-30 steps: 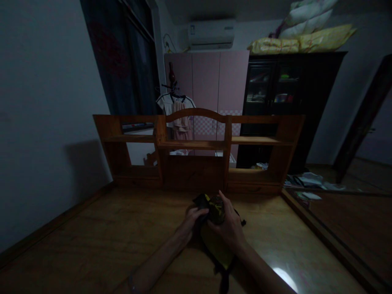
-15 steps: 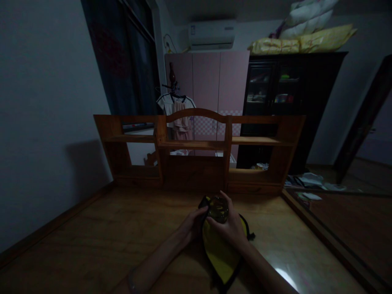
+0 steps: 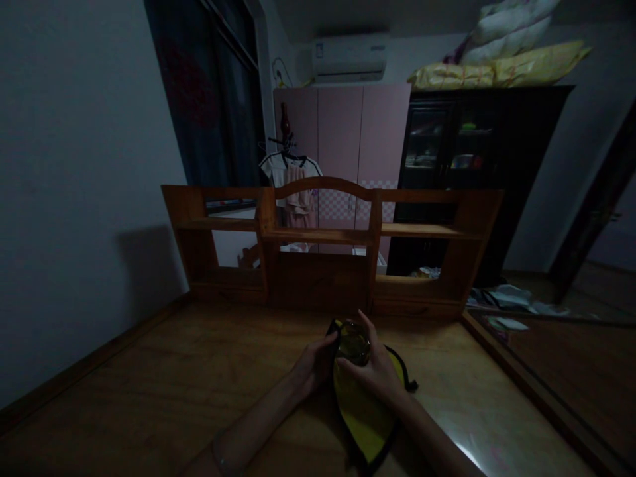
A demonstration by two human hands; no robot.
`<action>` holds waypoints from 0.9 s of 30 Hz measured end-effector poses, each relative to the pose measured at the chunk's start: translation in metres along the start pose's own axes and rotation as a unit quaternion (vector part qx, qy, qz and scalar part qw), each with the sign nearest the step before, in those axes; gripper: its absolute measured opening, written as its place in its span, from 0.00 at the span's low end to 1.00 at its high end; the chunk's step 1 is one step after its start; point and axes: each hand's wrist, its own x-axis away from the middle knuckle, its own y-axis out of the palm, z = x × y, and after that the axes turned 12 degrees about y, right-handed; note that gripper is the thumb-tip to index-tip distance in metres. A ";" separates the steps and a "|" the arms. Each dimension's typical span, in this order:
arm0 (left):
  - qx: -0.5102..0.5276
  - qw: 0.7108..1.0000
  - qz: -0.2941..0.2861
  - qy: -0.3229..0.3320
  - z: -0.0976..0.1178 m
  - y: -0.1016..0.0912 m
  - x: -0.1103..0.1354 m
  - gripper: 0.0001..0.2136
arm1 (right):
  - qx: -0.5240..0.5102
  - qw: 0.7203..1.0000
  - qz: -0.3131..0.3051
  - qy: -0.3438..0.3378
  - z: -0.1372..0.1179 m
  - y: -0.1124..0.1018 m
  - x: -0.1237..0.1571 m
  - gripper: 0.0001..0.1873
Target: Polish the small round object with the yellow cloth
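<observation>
Between my hands, over the wooden tabletop (image 3: 238, 361) and a little short of the middle of its far edge, is a round glass object (image 3: 354, 346), with my right hand's (image 3: 376, 372) thumb and fingers curved and closed around its near and right sides, and my left hand (image 3: 312, 364) pinching the dark rim of a cloth (image 3: 362, 412) at its left. The cloth is soft, pointed toward me, bright yellow with black edging; the glass is smooth, shiny and see-through, tinged yellow-brown in dim light.
</observation>
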 end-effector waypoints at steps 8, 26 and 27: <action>0.026 0.999 0.005 0.032 0.003 -0.003 -0.001 0.18 | 0.044 0.999 0.004 -0.024 0.005 0.006 -0.002 0.51; -0.032 0.993 0.066 0.087 0.004 -0.007 -0.003 0.15 | 0.207 0.966 0.100 -0.116 0.001 0.002 0.000 0.42; -0.032 0.994 0.062 0.082 0.004 -0.005 -0.002 0.15 | 0.206 0.966 0.105 -0.116 0.001 0.002 0.000 0.42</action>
